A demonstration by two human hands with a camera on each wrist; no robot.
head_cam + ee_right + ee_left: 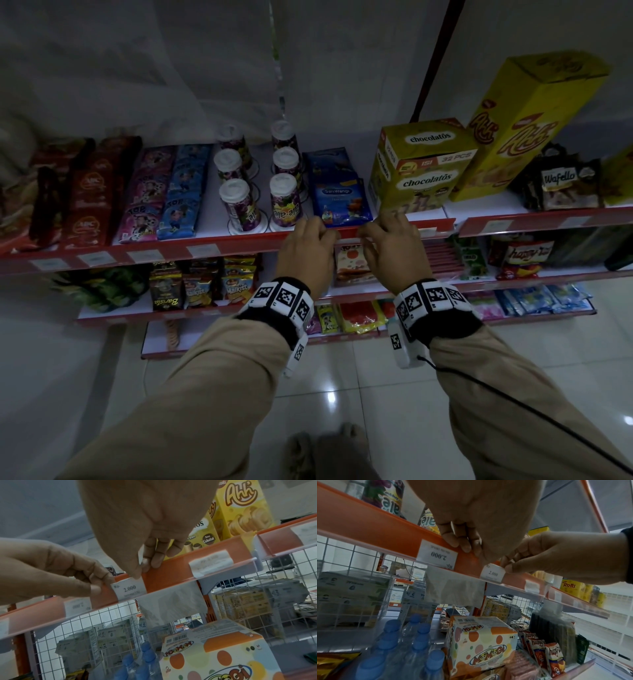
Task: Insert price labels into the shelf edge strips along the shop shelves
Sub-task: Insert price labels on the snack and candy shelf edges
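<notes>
Both hands up at the top shelf's orange edge strip (171, 574): right hand (140, 520) pinches the top of the "2.000" price label (130, 588), left hand (51, 566) fingers curled, pinching its other end; label seated in the strip, below the SariWangi pack (342, 202).

Both hands at front edge of top shelf (219, 236). Left hand (306, 255) left of right hand (390, 253), price label (129, 588) between them in edge strip (171, 577). Cups (284, 202) behind left hand, blue packet (339, 198) between hands, box (418, 164) behind right hand. Another label (436, 555) in strip further left.
</notes>
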